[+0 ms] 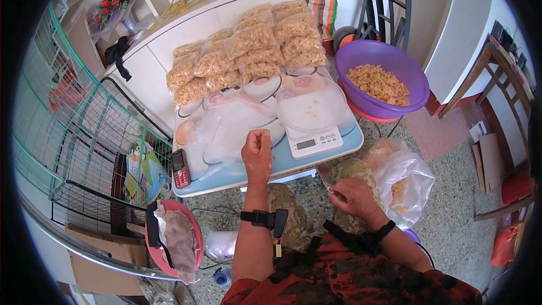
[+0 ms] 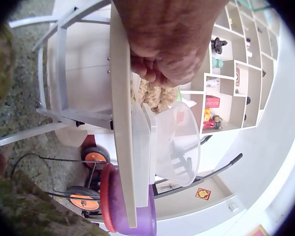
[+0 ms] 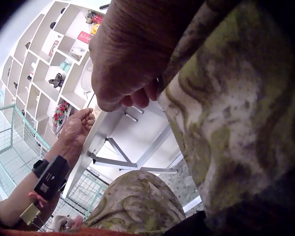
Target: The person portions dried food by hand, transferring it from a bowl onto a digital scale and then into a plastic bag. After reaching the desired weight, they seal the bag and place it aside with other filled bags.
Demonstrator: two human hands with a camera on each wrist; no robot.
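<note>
My left hand (image 1: 257, 155) is curled near the front edge of the blue-edged table, with no held thing showing in its fingers. Clear plastic bags (image 1: 223, 127) lie flat just beyond it. To its right stands a white kitchen scale (image 1: 317, 144) bearing a translucent shallow bowl (image 1: 293, 114) with a few yellowish crumbs. Over my camouflage-clad right knee, my right hand (image 1: 357, 199) is curled, and a small dark thing (image 1: 339, 195) with a thin shiny end shows at its fingertips. In the right wrist view, the back of the hand hides most of that thing.
Several filled bags of dried flakes (image 1: 248, 45) are stacked at the table's back. A purple basin (image 1: 415, 73) of flakes stands right, above an open plastic sack (image 1: 415, 178). A red phone (image 1: 180, 168) lies at the left corner, near a pink basin (image 1: 197, 237) and wire cage (image 1: 73, 135).
</note>
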